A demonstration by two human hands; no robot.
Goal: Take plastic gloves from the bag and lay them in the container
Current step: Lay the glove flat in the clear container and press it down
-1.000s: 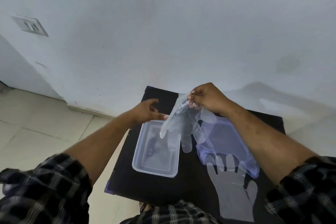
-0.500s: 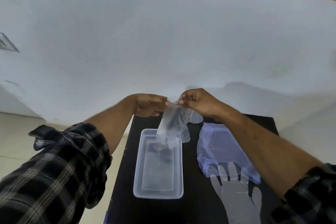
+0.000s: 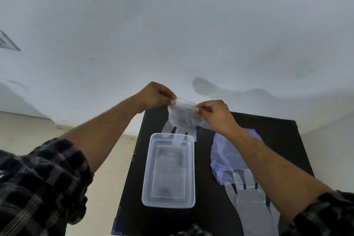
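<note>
A clear plastic glove (image 3: pixel 182 120) hangs cuff-up between my hands, its fingers dangling over the far rim of the container. My left hand (image 3: pixel 156 95) pinches the cuff's left corner and my right hand (image 3: pixel 214 114) pinches the right corner. The clear rectangular container (image 3: pixel 169 170) sits on the black table (image 3: pixel 134 188), with nothing visible inside. To its right lies the bluish plastic bag (image 3: pixel 226 157), partly under my right forearm. Another clear glove (image 3: pixel 249 203) lies flat in front of the bag, fingers pointing away from me.
The small black table stands against a white wall (image 3: pixel 172 34). Pale floor tiles (image 3: pixel 107 188) lie to the left of the table. A wall socket (image 3: pixel 5 42) shows at the far left edge.
My left hand has taken hold of the glove's cuff, and both hands have spread the cuff apart. The glove has shifted towards the far end of the container.
</note>
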